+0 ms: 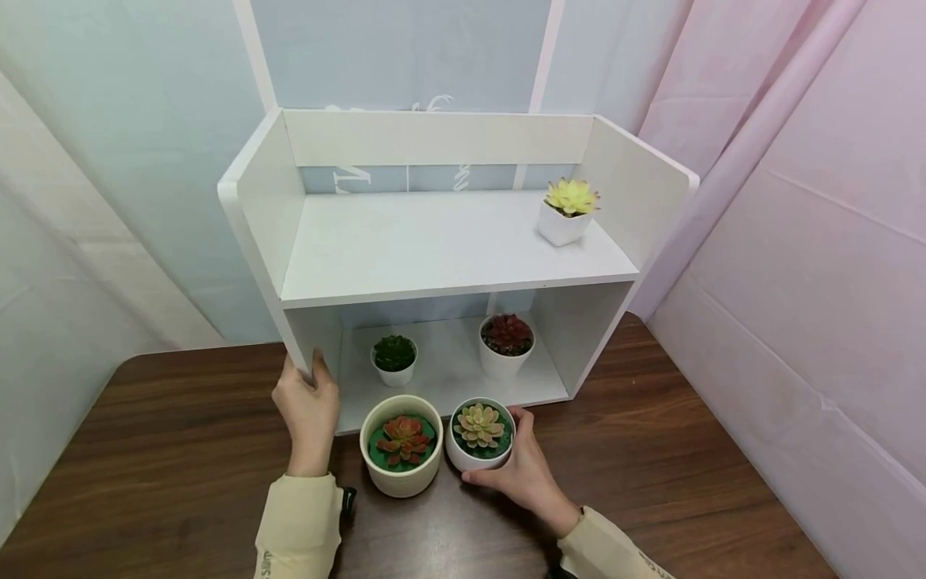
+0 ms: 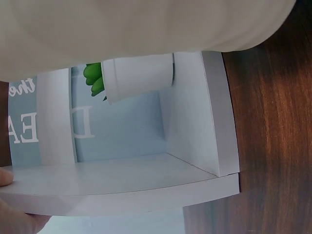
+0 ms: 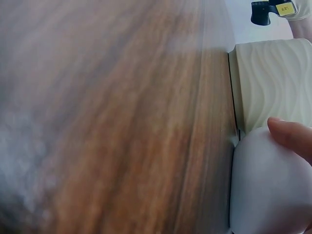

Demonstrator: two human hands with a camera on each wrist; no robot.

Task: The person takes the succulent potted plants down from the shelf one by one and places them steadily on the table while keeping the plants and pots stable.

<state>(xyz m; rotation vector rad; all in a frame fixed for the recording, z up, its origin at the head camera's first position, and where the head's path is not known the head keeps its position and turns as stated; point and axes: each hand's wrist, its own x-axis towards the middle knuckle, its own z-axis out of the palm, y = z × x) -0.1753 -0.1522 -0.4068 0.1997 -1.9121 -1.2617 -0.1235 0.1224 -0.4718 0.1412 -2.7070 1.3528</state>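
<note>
My left hand (image 1: 309,404) grips the front edge of the left side panel of a white two-tier shelf (image 1: 434,241), thumb inside the panel. In the left wrist view, fingertips (image 2: 6,176) show at that panel's edge. My right hand (image 1: 526,472) holds a round white pot (image 3: 273,190) with a pale yellow-pink succulent (image 1: 479,426), thumb on its near side and fingers on the far right. Left of it stands a larger cream pot (image 1: 402,485) with a red-orange succulent; its wavy ribbed wall shows in the right wrist view. Both pots stand on the table before the shelf.
On the lower tier are a small white pot (image 1: 395,376) with a dark green succulent and a taller white pot (image 1: 502,366) with a dark red one. A faceted white pot (image 1: 560,226) with a yellow-green succulent sits at the upper tier's right. The table (image 1: 181,450) is brown wood.
</note>
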